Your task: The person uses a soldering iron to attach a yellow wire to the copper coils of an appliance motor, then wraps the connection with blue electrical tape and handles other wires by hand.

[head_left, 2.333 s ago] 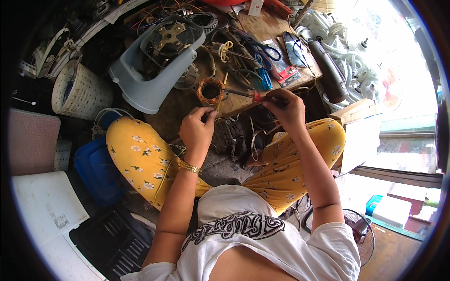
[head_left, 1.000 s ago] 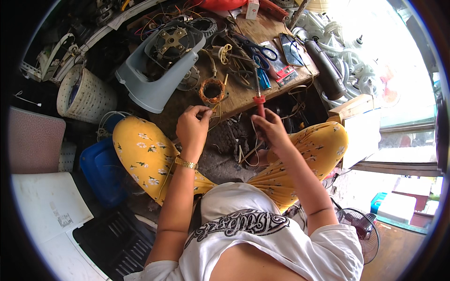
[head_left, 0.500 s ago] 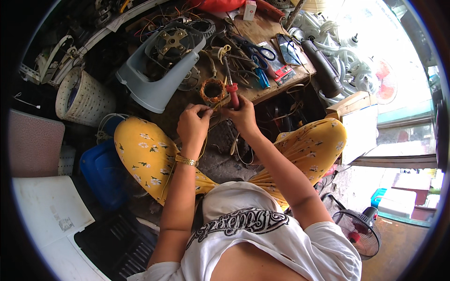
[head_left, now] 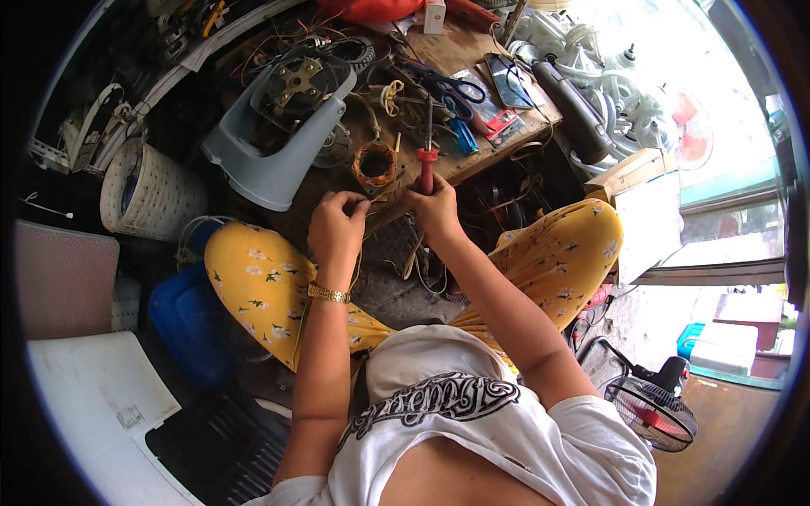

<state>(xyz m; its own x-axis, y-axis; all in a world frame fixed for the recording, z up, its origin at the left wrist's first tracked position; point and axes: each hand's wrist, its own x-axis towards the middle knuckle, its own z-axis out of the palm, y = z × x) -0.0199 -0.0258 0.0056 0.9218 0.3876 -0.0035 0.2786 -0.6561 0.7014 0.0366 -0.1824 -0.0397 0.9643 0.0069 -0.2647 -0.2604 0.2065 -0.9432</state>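
A soldering iron (head_left: 427, 173) with a red handle and metal shaft stands in my right hand (head_left: 436, 212), its shaft toward the workbench. My left hand (head_left: 336, 228) is closed, thumb against fingers, on a thin yellow wire (head_left: 360, 266) that trails down past the wrist. Part of the wire also shows between my two hands. Just beyond them, at the bench's near edge, sits a ring-shaped motor winding (head_left: 374, 165) with orange-brown coils and a dark hollow middle. Neither hand touches the winding's ring as far as I can see.
A grey fan housing (head_left: 270, 143) stands left on the wooden bench (head_left: 472, 57). Dark-blue-handled scissors (head_left: 460, 88), a phone-like slab (head_left: 513, 82) and a dark cylinder (head_left: 576, 114) lie right. A perforated basket (head_left: 152, 192) is at left, a small fan (head_left: 654, 409) at lower right.
My left hand has drawn slightly left, widening the gap between the hands. The soldering iron now points more nearly straight away from me. The whole view has shifted a little.
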